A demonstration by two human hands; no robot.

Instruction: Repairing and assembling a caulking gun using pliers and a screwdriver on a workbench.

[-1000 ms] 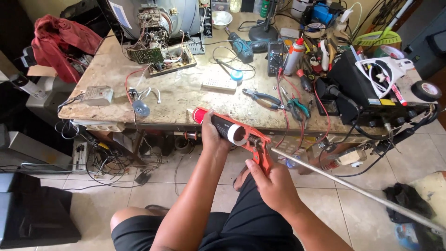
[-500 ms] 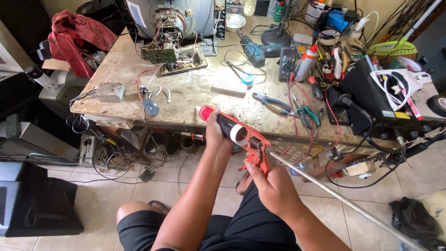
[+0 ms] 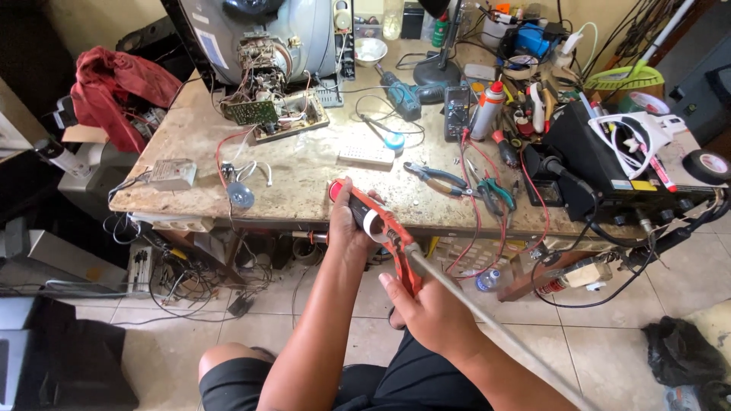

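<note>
My left hand [image 3: 346, 224] grips the front of an orange and black tool [image 3: 378, 225] with a red round end, held over the front edge of the stone worktable [image 3: 304, 164]. My right hand [image 3: 434, 312] holds the tool's orange handle lower down, where a long grey metal rod [image 3: 495, 327] runs off to the lower right. A white band wraps the tool's body between my hands. Both hands are closed around the tool.
On the table stand an opened tube television [image 3: 259, 38] with a bare circuit board [image 3: 274, 110], a drill [image 3: 407, 95], pliers [image 3: 438, 176], a white remote [image 3: 365, 156], a spray can [image 3: 487, 106] and a black device [image 3: 609, 167]. Cables hang under the table; a red cloth [image 3: 114, 87] lies left.
The view has shifted so the table and hands sit slightly lower and nearer. Both hands keep the same hold on the tool.
</note>
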